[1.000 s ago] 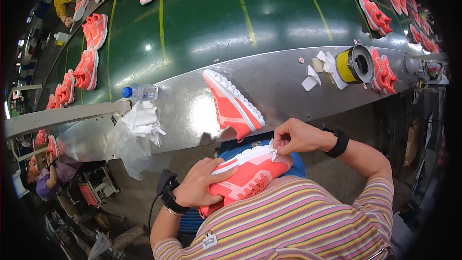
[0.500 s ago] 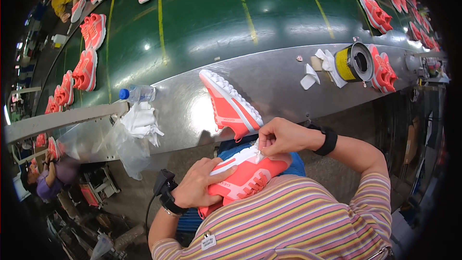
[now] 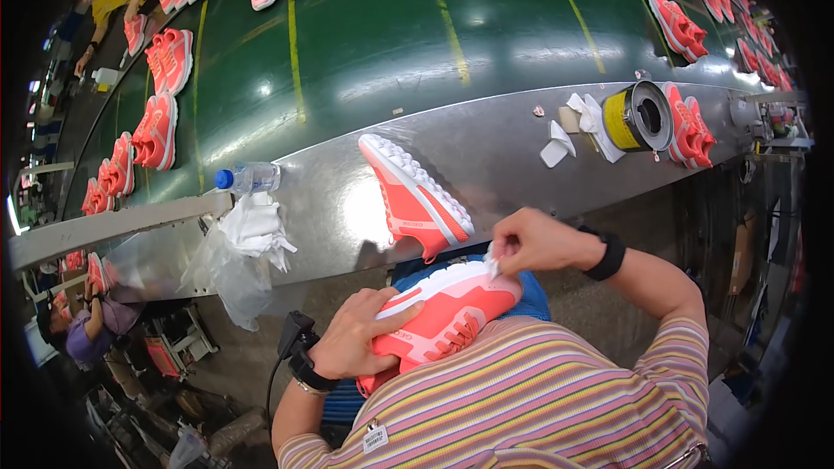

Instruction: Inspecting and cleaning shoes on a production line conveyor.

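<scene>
A coral running shoe [image 3: 443, 317] with a white sole lies on its side against my body, its sole edge facing up and its toe to the right. My left hand [image 3: 354, 334] wraps round its heel end, thumb pressed along the white midsole. Near the toe, my right hand [image 3: 543, 245] pinches a small white cloth [image 3: 493, 262], which touches the shoe close to where sole and upper meet. The matching shoe [image 3: 417, 200] lies on its side on the metal ledge [image 3: 321, 174] just beyond, its white tread toward the right.
A blue-capped bottle [image 3: 252, 177] and white cloths [image 3: 256, 230] in a plastic bag sit at left by a metal bar [image 3: 122, 230]. A yellow-banded can [image 3: 638, 117] and wipes [image 3: 558, 144] are at right. Shoes line the green conveyor [image 3: 373, 43]; co-workers are at far left.
My right hand has slid right along the sole edge toward the toe with the white cloth. My left hand keeps its grip on the shoe. A co-worker's hands at far left have shifted.
</scene>
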Motion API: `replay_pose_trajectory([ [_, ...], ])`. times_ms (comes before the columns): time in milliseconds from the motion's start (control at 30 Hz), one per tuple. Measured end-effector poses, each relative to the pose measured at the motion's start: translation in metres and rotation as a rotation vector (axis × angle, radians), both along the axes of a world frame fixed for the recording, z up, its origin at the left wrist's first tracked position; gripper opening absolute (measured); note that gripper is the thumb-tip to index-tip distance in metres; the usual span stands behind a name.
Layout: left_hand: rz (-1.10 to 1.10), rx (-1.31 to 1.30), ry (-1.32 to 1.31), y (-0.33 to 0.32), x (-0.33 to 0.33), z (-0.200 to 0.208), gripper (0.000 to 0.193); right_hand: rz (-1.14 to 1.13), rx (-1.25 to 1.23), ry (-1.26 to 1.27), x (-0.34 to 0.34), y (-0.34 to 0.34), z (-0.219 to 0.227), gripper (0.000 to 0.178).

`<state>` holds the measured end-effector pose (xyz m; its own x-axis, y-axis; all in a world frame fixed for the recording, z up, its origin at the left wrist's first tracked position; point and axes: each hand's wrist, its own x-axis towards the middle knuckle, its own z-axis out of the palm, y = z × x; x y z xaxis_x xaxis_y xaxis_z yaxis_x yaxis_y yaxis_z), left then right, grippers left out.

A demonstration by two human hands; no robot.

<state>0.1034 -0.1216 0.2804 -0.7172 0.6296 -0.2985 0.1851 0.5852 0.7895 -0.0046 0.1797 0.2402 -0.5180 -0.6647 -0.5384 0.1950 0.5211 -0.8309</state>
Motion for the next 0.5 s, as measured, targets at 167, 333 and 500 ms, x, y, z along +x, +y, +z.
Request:
replay_pose_trajectory([
  [167,0.176,0.062,0.034,-0.010,0.010,-0.003,0.078,-0.449,-0.129,0.115,-0.023,0.035,-0.039,0.008],
  [333,0.491,0.050,0.158,-0.022,0.020,-0.018,0.087,-0.766,-0.018,0.444,-0.043,0.039,-0.111,0.008],
  [500,1.005,0.047,0.230,-0.019,0.013,-0.049,0.099,-0.538,0.312,0.801,-0.051,0.034,-0.175,0.008],
])
